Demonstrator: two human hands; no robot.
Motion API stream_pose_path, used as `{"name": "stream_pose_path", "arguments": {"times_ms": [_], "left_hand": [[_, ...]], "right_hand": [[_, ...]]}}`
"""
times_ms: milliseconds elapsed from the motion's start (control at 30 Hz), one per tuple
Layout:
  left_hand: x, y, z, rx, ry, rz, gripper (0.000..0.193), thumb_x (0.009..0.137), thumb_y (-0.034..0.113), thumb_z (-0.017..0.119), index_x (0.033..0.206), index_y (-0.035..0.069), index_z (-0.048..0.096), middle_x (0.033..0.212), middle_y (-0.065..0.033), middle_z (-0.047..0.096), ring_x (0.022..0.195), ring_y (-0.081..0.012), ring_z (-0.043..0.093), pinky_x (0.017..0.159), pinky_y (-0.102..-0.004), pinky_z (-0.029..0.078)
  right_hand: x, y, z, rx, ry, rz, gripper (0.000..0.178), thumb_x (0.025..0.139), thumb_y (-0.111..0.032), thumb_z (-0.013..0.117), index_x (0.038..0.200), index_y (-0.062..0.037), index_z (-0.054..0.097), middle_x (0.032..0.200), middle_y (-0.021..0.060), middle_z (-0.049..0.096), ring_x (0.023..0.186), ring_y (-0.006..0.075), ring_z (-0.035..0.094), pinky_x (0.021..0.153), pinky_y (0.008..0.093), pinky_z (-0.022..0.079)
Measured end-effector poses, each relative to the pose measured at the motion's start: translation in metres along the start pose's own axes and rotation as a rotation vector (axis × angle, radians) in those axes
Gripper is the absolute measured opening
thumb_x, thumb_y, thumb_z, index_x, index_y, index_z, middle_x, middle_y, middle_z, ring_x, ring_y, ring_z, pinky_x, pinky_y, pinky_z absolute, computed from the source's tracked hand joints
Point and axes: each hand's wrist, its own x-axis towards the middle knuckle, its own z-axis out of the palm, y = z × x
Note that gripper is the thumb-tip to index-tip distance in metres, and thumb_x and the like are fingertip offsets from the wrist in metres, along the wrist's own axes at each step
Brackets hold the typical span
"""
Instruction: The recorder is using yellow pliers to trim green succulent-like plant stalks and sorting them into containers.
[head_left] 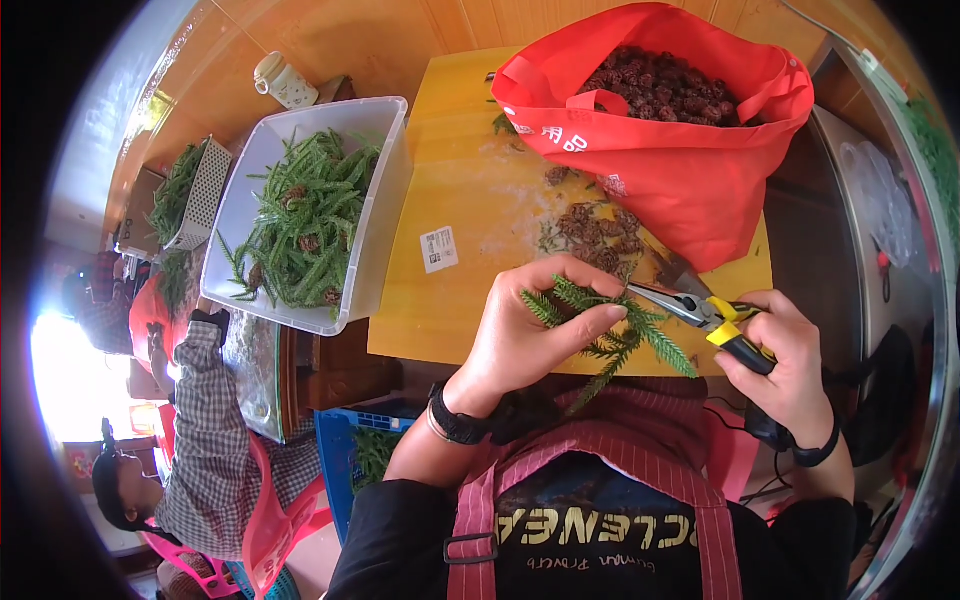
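Note:
My left hand (535, 325) pinches a green artificial pine sprig (622, 345) between thumb and fingers, its needled tips spreading down over the table's near edge. In my right hand (780, 350) is a pair of pliers (722, 328) with yellow and black handles. The metal jaws point left and reach the sprig's stem beside my left fingertips; whether they grip it I cannot make out. Just beyond my hands lies a small heap of brown pine cones (598, 232) on the yellow tabletop (450, 310).
A red bag (690, 170) full of pine cones (660, 85) stands at the far right. At left, a clear plastic bin (385, 210) holds green sprigs with cones. A blue crate (340, 450) sits below it. Another person (215, 430) in checked clothing sits at far left.

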Motion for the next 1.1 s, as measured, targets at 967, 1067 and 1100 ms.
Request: {"name": "stream_pose_path", "arguments": {"times_ms": [967,1067,1100], "left_hand": [[0.0006,0.0014,-0.0002,-0.106,-0.056,-0.017,0.012,0.075,-0.002,0.068,0.085,-0.003,0.061,0.089,-0.0105,0.063,0.081,-0.0128,0.058,0.073,-0.0251,0.047],[0.0007,0.0007,-0.0003,-0.095,-0.055,-0.008,0.013,0.075,-0.002,0.068,0.085,-0.003,0.061,0.089,-0.011,0.063,0.081,-0.013,0.059,0.073,-0.0253,0.047],[0.001,0.0002,-0.0006,-0.082,-0.056,0.004,0.013,0.074,-0.002,0.068,0.085,-0.003,0.061,0.09,-0.0113,0.063,0.082,-0.0131,0.059,0.073,-0.0254,0.047]], "right_hand": [[0.0073,0.004,-0.0031,-0.014,0.004,-0.108,0.019,0.059,-0.004,0.072,0.064,-0.0022,0.054,0.062,0.0089,0.056,0.07,0.0313,0.058,0.065,0.0375,0.049],[0.0081,0.0049,-0.0033,-0.009,-0.002,-0.11,0.019,0.06,-0.005,0.072,0.064,-0.0022,0.054,0.062,0.0087,0.056,0.07,0.0312,0.058,0.064,0.0372,0.048],[0.0076,0.005,-0.0032,-0.009,-0.002,-0.11,0.019,0.06,-0.005,0.072,0.064,-0.0022,0.054,0.062,0.0087,0.056,0.07,0.0312,0.058,0.064,0.0372,0.048]]}}
